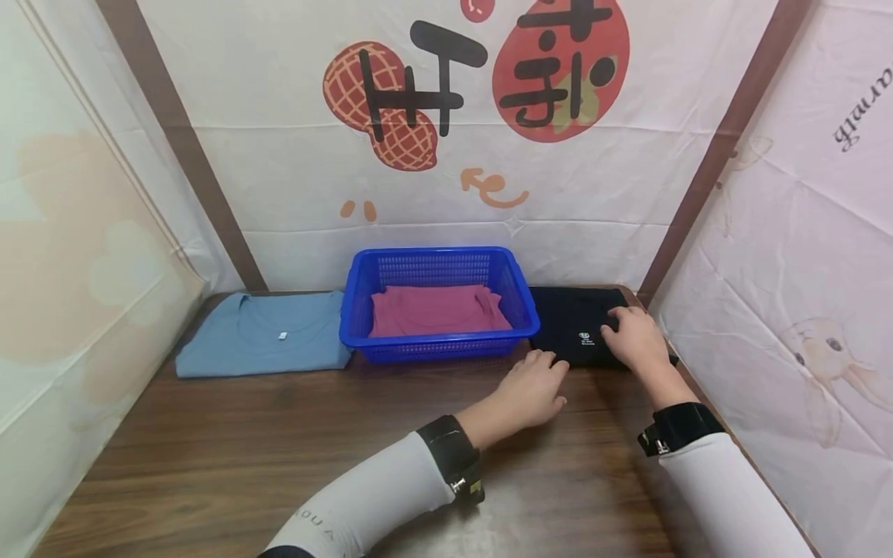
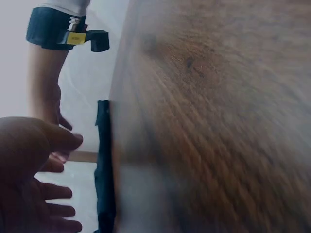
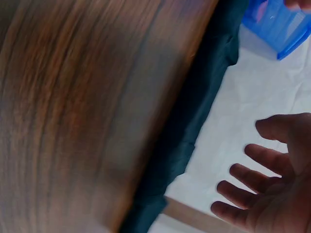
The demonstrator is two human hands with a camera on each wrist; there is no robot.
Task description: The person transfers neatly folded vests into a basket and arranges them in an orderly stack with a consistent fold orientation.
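A folded black shirt (image 1: 568, 318) with a small white print lies at the right, beside the blue basket. Above its right part hovers my right hand (image 1: 635, 337), and in the right wrist view its fingers (image 3: 252, 177) are spread and hold nothing. My left hand (image 1: 530, 387) is near the shirt's front left corner, its fingers loosely bent; the left wrist view shows them apart from the shirt's dark edge (image 2: 103, 170). Inside the blue basket (image 1: 439, 346) rests a folded pink shirt (image 1: 436, 310).
To the basket's left lies a folded blue-grey shirt (image 1: 279, 341) with a small white tag. Printed cloth walls (image 1: 446, 201) enclose the brown wooden table (image 1: 279, 449) at the back and on both sides.
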